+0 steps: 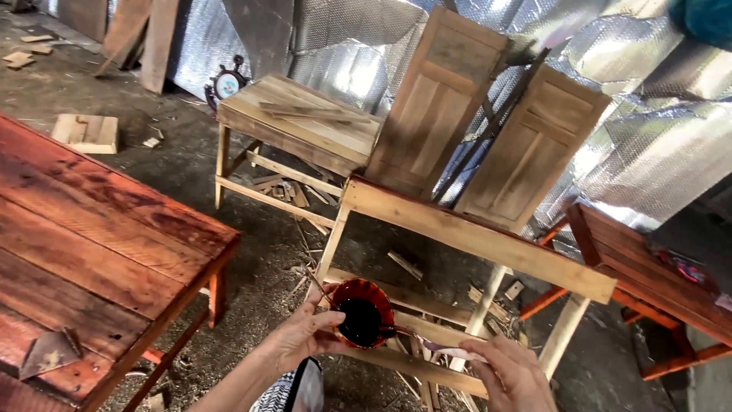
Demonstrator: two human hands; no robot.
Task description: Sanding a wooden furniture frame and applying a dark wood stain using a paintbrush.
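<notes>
Left hand (301, 336) grip grasping stain bowl (364, 313); right hand (512, 374) cut off, grip unclear.

Cut off, covered and blurred

The red-stained table (99, 252) runs off the left and bottom edges; the right hand (515, 375) is cropped at the bottom edge; a teal thing (705, 19) in the top right corner is too blurred to identify.

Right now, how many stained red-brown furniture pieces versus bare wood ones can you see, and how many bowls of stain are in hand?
Stained red-brown pieces: 2, the tabletop and the bench
Bare wood tables: 2, far one, near one
Bare panel doors: 2, and
Stain bowl: 1, held by the left hand
Total: 7
</notes>
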